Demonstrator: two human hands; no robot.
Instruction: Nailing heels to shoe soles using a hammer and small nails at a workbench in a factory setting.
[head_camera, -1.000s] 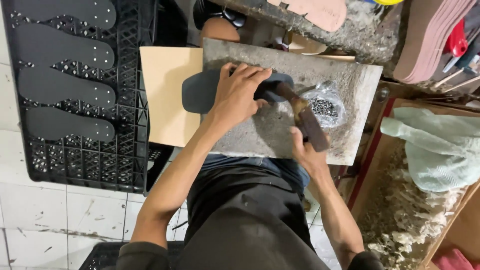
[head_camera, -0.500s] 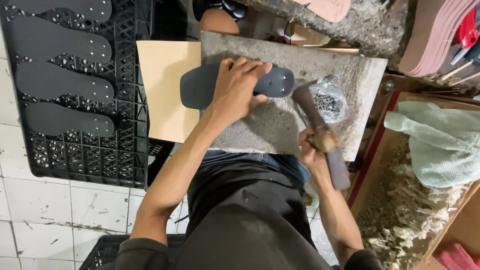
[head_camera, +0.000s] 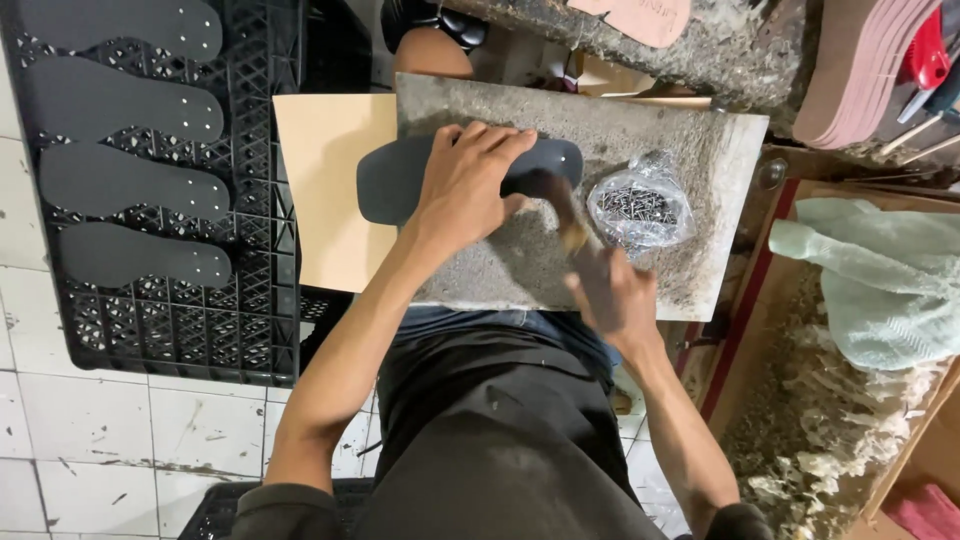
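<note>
1. The left hand (head_camera: 468, 185) lies flat, fingers spread, pressing down on a dark grey sole blank (head_camera: 400, 180) that lies across the grey stone slab (head_camera: 700, 150) on the person's lap. Both ends of the sole stick out from under the palm.

2. The right hand (head_camera: 612, 295) is clamped around a hammer handle (head_camera: 572, 235), blurred with motion. Half a second ago the hammer was raised and drawn back to the right of the sole. Now its head has come down just past the left hand's fingertips, at the sole's narrower end.

3. That swing suggests a blow landing on the sole, so the hammering along its edge is in progress, with the left hand keeping it from shifting.

4. Just beyond the right hand sits a clear plastic bag of small nails (head_camera: 640, 208), on the slab.

5. Left of the left hand, a tan card sheet (head_camera: 330, 190) lies under the slab's edge. Farther left, a black plastic crate (head_camera: 250, 300) carries a row of four similar dark soles (head_camera: 130, 180).
</note>
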